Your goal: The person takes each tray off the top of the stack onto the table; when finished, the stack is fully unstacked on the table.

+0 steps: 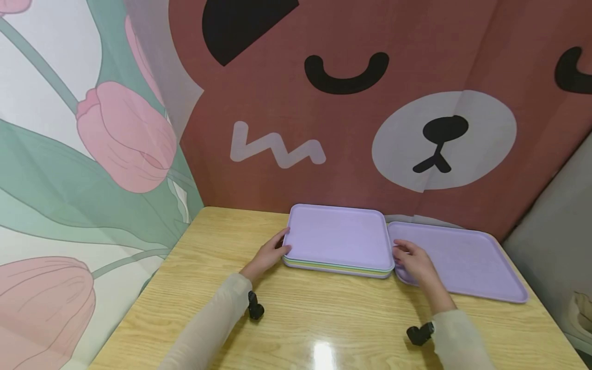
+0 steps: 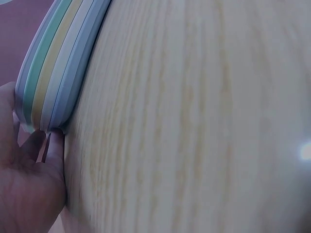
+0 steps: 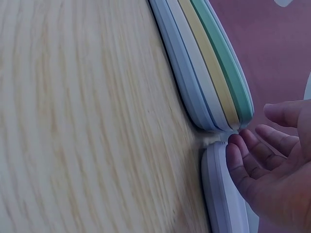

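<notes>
Visibly, the left hand (image 1: 270, 255), partly hidden, grips a lilac-topped stack of rectangular trays (image 1: 339, 236). The right hand (image 1: 416, 264) is relaxed, contact unclear.

— Where could a hand pass over the table (image 1: 324, 308)?
— In front of the tray stack (image 1: 339, 236), between the two sleeves (image 1: 210, 318), and along the left edge outside the left one.
— Behind the stack?
— Hardly: the bear-print wall (image 1: 273, 185) rises close at the back edge.
— Beside it?
— The left hand (image 1: 268, 255) is against its left side. On the right, only a narrow slit parts it from the single purple tray (image 1: 472, 264), with the right hand (image 1: 416, 263) there.
— The right edge?
— A thin strip beside that tray; a grey panel (image 1: 555, 231) rises beyond.
</notes>
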`<state>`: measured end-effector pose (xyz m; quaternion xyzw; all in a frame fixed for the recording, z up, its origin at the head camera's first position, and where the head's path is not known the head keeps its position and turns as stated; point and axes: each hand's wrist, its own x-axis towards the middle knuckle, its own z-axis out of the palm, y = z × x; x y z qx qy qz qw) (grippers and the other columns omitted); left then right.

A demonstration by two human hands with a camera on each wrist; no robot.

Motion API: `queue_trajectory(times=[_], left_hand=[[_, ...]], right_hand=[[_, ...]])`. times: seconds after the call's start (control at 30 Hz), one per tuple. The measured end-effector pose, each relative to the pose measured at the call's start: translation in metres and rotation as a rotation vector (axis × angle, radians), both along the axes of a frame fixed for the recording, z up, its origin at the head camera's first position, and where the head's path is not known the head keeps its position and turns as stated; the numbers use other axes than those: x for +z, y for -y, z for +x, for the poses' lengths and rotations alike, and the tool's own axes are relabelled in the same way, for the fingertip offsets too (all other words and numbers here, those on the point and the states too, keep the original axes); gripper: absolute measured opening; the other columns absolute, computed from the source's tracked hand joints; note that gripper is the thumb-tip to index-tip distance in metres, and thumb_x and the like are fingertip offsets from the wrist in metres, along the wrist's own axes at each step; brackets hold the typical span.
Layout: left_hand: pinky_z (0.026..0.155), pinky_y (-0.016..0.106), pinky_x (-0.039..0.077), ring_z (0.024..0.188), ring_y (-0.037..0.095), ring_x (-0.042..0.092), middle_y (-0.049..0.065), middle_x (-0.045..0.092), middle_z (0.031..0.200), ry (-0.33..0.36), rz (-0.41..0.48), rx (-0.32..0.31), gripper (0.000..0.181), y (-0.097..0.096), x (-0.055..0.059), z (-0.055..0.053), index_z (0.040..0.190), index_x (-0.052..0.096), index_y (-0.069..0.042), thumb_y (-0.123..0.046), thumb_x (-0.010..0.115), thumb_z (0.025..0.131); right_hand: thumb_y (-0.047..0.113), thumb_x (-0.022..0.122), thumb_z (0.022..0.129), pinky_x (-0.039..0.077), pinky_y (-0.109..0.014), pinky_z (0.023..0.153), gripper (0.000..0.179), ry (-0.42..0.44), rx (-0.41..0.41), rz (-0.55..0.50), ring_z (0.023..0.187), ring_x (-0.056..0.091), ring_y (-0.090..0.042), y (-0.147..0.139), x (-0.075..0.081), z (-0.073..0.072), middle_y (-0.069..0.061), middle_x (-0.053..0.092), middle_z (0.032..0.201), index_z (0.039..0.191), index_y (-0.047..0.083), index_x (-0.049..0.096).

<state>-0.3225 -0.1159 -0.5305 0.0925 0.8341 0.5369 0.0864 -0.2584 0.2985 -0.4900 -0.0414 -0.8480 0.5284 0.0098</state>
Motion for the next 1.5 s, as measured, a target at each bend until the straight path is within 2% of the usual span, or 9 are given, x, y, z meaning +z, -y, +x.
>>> queue_trajectory(times=[0.27, 0.47, 0.53, 0.63, 0.73, 0.8, 0.93, 1.17, 1.5], left_hand=[[0.123, 0.047, 0.024, 0.152, 0.027, 0.028, 0.006, 0.032, 0.164, -0.004, -0.001, -0.002, 0.062, 0.0, 0.0, 0.001, 0.158, 0.036, -0.033, -0.034, 0.061, 0.101], [0.123, 0.047, 0.024, 0.152, 0.027, 0.027, 0.006, 0.031, 0.165, 0.0, -0.002, -0.001, 0.062, 0.0, 0.001, 0.001, 0.158, 0.036, -0.033, -0.034, 0.061, 0.101], [0.123, 0.048, 0.024, 0.152, 0.027, 0.027, 0.006, 0.032, 0.164, 0.0, 0.0, 0.0, 0.062, 0.0, 0.001, 0.001, 0.158, 0.036, -0.032, -0.034, 0.061, 0.101], [0.123, 0.048, 0.024, 0.152, 0.027, 0.028, 0.006, 0.032, 0.164, -0.005, -0.005, -0.002, 0.062, 0.0, 0.002, 0.002, 0.158, 0.036, -0.032, -0.034, 0.061, 0.101], [0.123, 0.048, 0.024, 0.152, 0.028, 0.028, 0.007, 0.033, 0.164, -0.009, -0.008, -0.003, 0.063, 0.0, 0.002, 0.002, 0.159, 0.036, -0.032, -0.034, 0.061, 0.101], [0.123, 0.048, 0.023, 0.152, 0.027, 0.028, 0.007, 0.032, 0.164, -0.009, -0.011, -0.004, 0.063, 0.0, 0.002, 0.003, 0.159, 0.035, -0.032, -0.034, 0.061, 0.101], [0.123, 0.049, 0.024, 0.152, 0.028, 0.028, 0.006, 0.032, 0.164, -0.004, -0.017, 0.002, 0.063, 0.0, 0.003, 0.003, 0.158, 0.036, -0.032, -0.036, 0.061, 0.101], [0.123, 0.049, 0.024, 0.152, 0.028, 0.028, 0.005, 0.032, 0.164, 0.006, -0.018, 0.01, 0.063, 0.0, 0.002, 0.003, 0.158, 0.036, -0.033, -0.037, 0.061, 0.101], [0.123, 0.048, 0.024, 0.152, 0.028, 0.028, 0.005, 0.033, 0.164, 0.003, -0.022, 0.006, 0.063, 0.0, 0.003, 0.002, 0.158, 0.036, -0.032, -0.035, 0.062, 0.101]], right_hand=[[0.011, 0.056, 0.103, 0.052, -0.018, 0.07, 0.046, 0.002, -0.01, 0.019, 0.081, 0.057, -0.001, 0.007, -0.003, 0.0, -0.031, 0.06, 0.123, 0.14, -0.015, 0.047], [0.015, 0.058, 0.102, 0.05, -0.017, 0.07, 0.047, 0.009, -0.022, 0.074, 0.083, 0.057, -0.002, 0.008, -0.004, -0.002, -0.031, 0.059, 0.126, 0.14, -0.012, 0.05], [0.015, 0.059, 0.101, 0.05, -0.018, 0.072, 0.047, 0.005, -0.023, 0.098, 0.088, 0.062, -0.009, 0.009, -0.005, -0.003, -0.031, 0.059, 0.127, 0.139, -0.011, 0.05], [0.014, 0.061, 0.1, 0.051, -0.025, 0.081, 0.048, -0.002, -0.028, 0.137, 0.102, 0.065, -0.029, 0.01, -0.006, -0.003, -0.032, 0.059, 0.128, 0.139, -0.01, 0.051], [0.013, 0.063, 0.099, 0.05, -0.038, 0.093, 0.05, -0.009, -0.023, 0.164, 0.115, 0.06, -0.044, 0.011, -0.006, -0.003, -0.034, 0.058, 0.129, 0.14, -0.011, 0.048], [0.012, 0.064, 0.098, 0.048, -0.047, 0.099, 0.052, -0.012, -0.019, 0.172, 0.118, 0.057, -0.048, 0.012, -0.006, -0.003, -0.035, 0.057, 0.129, 0.141, -0.011, 0.047], [0.011, 0.065, 0.096, 0.045, -0.055, 0.102, 0.053, -0.031, -0.03, 0.192, 0.118, 0.057, -0.049, 0.015, -0.006, -0.001, -0.035, 0.058, 0.128, 0.141, -0.011, 0.047], [0.009, 0.066, 0.095, 0.047, -0.052, 0.101, 0.048, -0.071, -0.083, 0.23, 0.115, 0.061, -0.047, 0.021, -0.005, 0.001, -0.032, 0.063, 0.126, 0.138, -0.009, 0.055], [0.008, 0.064, 0.094, 0.043, -0.052, 0.107, 0.047, -0.026, -0.162, 0.184, 0.121, 0.058, -0.046, 0.026, 0.0, 0.002, -0.03, 0.062, 0.13, 0.138, -0.006, 0.057]])
